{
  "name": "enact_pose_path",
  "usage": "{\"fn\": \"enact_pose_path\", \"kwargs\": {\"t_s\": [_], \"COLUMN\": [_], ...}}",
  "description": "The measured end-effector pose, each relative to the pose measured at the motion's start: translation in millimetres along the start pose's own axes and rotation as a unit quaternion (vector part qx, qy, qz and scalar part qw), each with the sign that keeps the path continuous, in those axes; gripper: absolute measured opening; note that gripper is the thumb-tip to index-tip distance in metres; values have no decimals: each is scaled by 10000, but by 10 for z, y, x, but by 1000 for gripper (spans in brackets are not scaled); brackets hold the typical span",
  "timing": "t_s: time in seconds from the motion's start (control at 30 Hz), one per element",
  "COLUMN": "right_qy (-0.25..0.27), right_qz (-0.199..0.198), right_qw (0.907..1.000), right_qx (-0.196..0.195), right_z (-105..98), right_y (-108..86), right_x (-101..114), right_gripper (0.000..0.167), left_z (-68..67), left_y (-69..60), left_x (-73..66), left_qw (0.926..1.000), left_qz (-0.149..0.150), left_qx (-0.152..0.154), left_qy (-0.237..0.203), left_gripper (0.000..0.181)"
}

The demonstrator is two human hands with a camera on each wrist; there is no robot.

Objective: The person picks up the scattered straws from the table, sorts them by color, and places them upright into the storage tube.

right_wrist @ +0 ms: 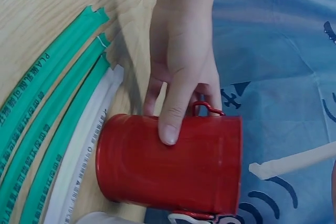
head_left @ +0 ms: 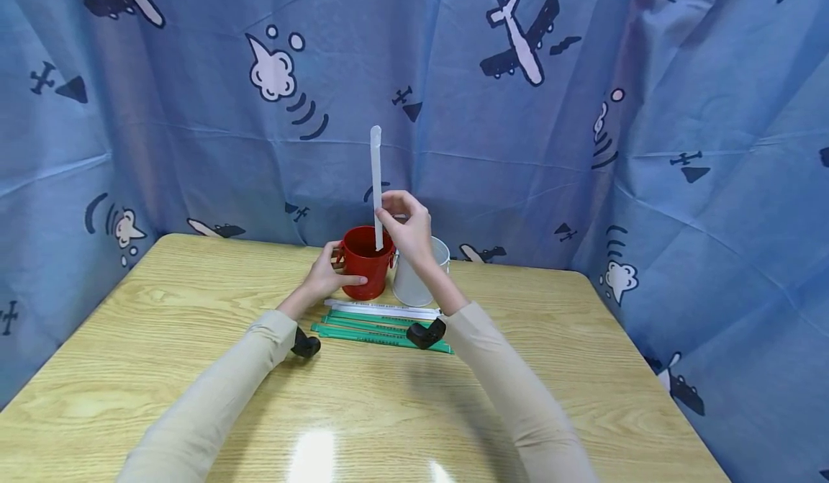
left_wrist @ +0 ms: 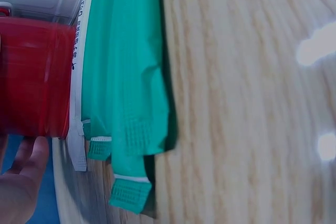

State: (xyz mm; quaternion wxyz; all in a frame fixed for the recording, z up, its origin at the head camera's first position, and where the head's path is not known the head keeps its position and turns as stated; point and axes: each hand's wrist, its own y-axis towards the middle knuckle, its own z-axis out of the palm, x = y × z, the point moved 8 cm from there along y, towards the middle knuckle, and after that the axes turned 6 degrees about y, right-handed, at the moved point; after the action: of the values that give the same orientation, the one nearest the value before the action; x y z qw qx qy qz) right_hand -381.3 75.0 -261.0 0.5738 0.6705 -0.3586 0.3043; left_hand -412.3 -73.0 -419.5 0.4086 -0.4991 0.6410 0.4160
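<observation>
A red bucket [head_left: 366, 267] stands upright near the table's back edge. My left hand [head_left: 325, 274] grips its left side, thumb across the front, as the right wrist view also shows with the hand [right_wrist: 184, 72] on the red bucket [right_wrist: 173, 163]. Above the bucket, my right hand [head_left: 409, 227] pinches a white paper-wrapped straw [head_left: 376, 173] held upright, its lower end at the bucket's mouth. In the left wrist view, fingers of the left hand [left_wrist: 23, 182] touch the bucket [left_wrist: 34, 77].
A white bucket [head_left: 412, 281] stands right of the red one, partly behind my right hand. In front lie a white wrapped straw [head_left: 388, 310] and several green wrapped straws [head_left: 363, 335], side by side. A blue patterned curtain [head_left: 363, 73] hangs behind the table [head_left: 246, 281].
</observation>
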Motion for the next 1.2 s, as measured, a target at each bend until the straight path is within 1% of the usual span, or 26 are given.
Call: {"fn": "enact_pose_path", "kwargs": {"t_s": [0.17,0.43,0.73,1.0,1.2], "right_qy": [-99,-349,-421,-732,-809], "right_qz": [39,226,184,315,373], "right_qw": [9999,9985,9975,9950,9937], "right_qx": [45,345,538,604,674], "right_z": [66,182,292,330,360], "right_y": [15,-27,-75,-102,-117], "right_x": [-142,-318,-396,-518,-598], "right_gripper": [19,20,21,23,22], "left_z": [9,23,21,20,10], "left_y": [4,10,34,26,18], "left_x": [-19,-11,16,18,12], "left_qw": [10000,10000,9999,10000,9999], "left_qz": [8,51,29,45,37], "left_qx": [32,43,11,23,20], "left_qy": [-2,55,100,77,116], "left_gripper": [84,83,82,82,82]}}
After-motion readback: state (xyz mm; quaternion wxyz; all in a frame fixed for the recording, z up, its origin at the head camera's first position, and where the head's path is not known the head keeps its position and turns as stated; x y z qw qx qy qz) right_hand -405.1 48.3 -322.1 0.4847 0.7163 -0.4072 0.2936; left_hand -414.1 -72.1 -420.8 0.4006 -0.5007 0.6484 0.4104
